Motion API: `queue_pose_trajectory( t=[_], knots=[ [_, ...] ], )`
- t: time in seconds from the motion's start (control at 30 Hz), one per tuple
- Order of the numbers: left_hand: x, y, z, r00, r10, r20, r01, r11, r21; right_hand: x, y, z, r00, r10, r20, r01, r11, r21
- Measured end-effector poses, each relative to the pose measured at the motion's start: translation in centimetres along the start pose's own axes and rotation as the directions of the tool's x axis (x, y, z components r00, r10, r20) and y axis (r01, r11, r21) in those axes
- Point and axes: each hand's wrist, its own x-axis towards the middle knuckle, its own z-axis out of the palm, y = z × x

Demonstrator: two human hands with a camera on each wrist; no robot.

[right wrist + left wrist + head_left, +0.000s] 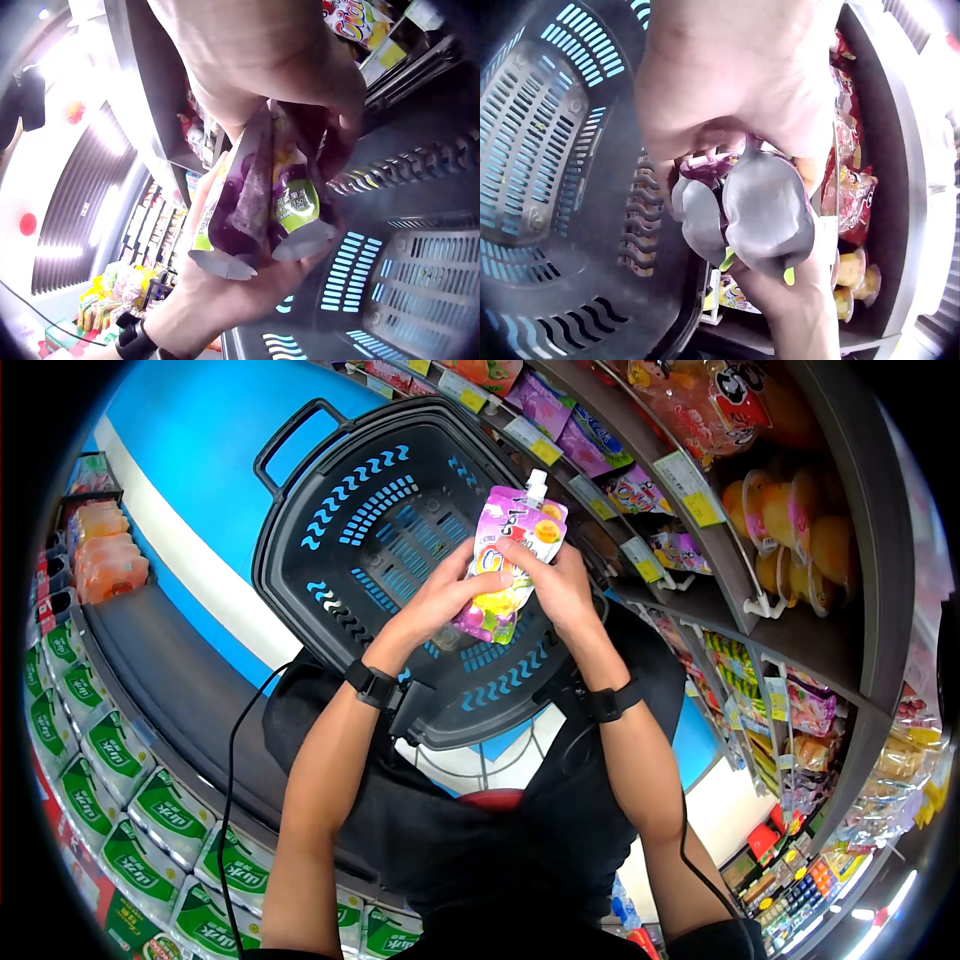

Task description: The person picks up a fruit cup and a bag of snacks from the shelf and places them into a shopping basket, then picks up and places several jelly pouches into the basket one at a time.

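Over a black shopping basket [285,560], both hands hold two spouted drink pouches close together. In the head view the front pouch [497,518] is purple and yellow with fruit pictures, its white cap [537,487] pointing up and away; the other is hidden behind it. My left hand [440,598] grips the pouches from the left, thumb across the front. On the other side my right hand [564,588] grips them, its thumb also on the front. The left wrist view shows two silvery pouch bottoms [769,214] side by side. Purple and green sides of one pouch [244,199] show in the right wrist view.
Shelves with price tags [688,485] and bagged snacks [595,440] stand close on the right. Fruit cups [790,540] sit on one shelf. Green-and-white packs [140,855] line the left side. A dark cable [235,760] runs along the left arm.
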Motion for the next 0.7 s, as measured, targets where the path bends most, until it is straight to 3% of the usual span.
queue_pose_trajectory(
  t=[0.1,0.23,0.4,0.53,0.7],
  knots=[
    [-0.2,0.6,0.5,0.999,-0.017,0.03,0.017,1.0,0.011,-0.2,0.0,0.0,0.999,-0.035,-0.026,0.035,0.999,-0.033],
    [-0.2,-0.2,-0.1,0.998,-0.046,0.046,0.043,0.998,0.053,-0.3,-0.6,0.1,0.998,0.06,-0.032,-0.059,0.998,0.034],
    [0.2,-0.5,-0.7,0.995,-0.057,0.078,0.051,0.996,0.068,-0.1,-0.6,0.1,0.997,0.078,-0.008,-0.077,0.996,0.035],
    [0.2,-0.8,-1.0,0.999,0.014,0.048,-0.02,0.991,0.133,0.2,0.1,0.3,0.998,0.061,0.029,-0.059,0.997,-0.048],
    [0.5,-0.9,-1.2,0.997,0.076,0.009,-0.077,0.993,0.085,-0.1,-0.6,0.5,0.993,0.089,0.072,-0.086,0.995,-0.045]
  ],
)
